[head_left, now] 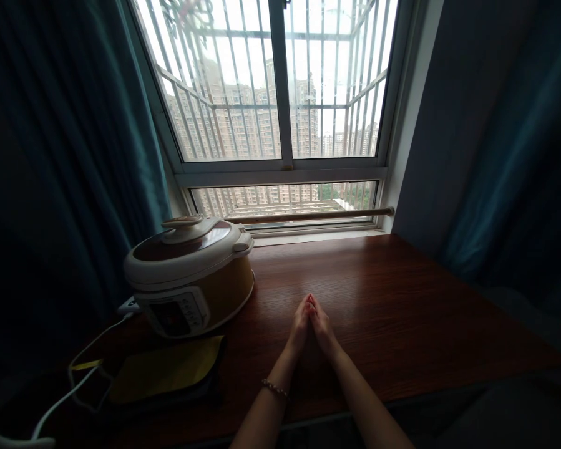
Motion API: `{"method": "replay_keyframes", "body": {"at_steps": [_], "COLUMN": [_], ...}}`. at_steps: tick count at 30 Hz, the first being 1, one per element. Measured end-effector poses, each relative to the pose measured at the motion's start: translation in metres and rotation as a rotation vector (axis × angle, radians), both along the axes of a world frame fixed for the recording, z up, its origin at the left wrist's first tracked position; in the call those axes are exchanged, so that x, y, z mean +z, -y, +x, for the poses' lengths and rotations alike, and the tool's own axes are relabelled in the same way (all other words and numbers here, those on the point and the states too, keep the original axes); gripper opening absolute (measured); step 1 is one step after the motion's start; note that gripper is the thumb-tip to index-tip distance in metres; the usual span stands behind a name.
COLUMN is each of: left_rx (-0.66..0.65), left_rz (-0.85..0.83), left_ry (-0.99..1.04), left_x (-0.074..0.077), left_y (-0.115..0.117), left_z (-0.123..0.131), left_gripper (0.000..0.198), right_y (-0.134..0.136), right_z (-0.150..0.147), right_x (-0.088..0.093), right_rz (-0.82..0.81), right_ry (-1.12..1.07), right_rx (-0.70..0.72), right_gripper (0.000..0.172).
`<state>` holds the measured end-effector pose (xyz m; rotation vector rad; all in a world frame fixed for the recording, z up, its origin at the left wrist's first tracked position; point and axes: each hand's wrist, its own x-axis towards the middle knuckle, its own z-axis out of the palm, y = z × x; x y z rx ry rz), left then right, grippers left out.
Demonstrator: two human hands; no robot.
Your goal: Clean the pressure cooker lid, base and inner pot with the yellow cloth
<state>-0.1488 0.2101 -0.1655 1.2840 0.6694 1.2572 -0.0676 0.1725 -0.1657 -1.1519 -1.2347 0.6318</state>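
My left hand [299,324] and my right hand [324,325] meet at the fingertips above the brown wooden table [378,299], forming a pointed shape. Their fingers are stretched out and lie against each other, with a gap between the wrists. No object shows in either hand. A beaded bracelet [275,390] circles my left wrist. The nearest large thing is a white and gold electric cooker [224,287], lid on, to the left of my hands.
A yellow-green folded item [168,368] lies in front of the cooker. White cables [67,396] run at the lower left. Behind the table is a barred window [284,165] with a rod [317,216] along its sill. Blue curtains [135,137] hang on both sides.
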Motion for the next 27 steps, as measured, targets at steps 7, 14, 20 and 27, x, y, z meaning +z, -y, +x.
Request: {"method": "replay_keyframes", "body": {"at_steps": [7,14,20,27], "left_rx": [0.0,0.014,0.004,0.024], "left_rz": [-0.009,-0.027,-0.008,-0.005], "left_ry": [0.009,0.006,-0.003,-0.02], "left_x": [-0.0016,-0.0033,-0.003,-0.0021], "left_y": [-0.0015,-0.0038,-0.003,-0.0019], "left_z": [0.0004,0.0025,0.0008,0.0018], "left_gripper": [0.065,0.065,0.066,0.063], "right_y": [0.0005,0.0004,-0.0002,-0.0022], "right_z": [-0.0002,-0.0001,-0.0003,0.0025], "right_x": [0.0011,0.0006,-0.0001,-0.0023], "right_rz": [-0.005,-0.006,-0.008,-0.012], "right_ry": [0.006,0.007,0.006,0.011], "right_rx": [0.0,-0.002,-0.001,0.018], "right_gripper": [0.078,0.075,0.076,0.075]}}
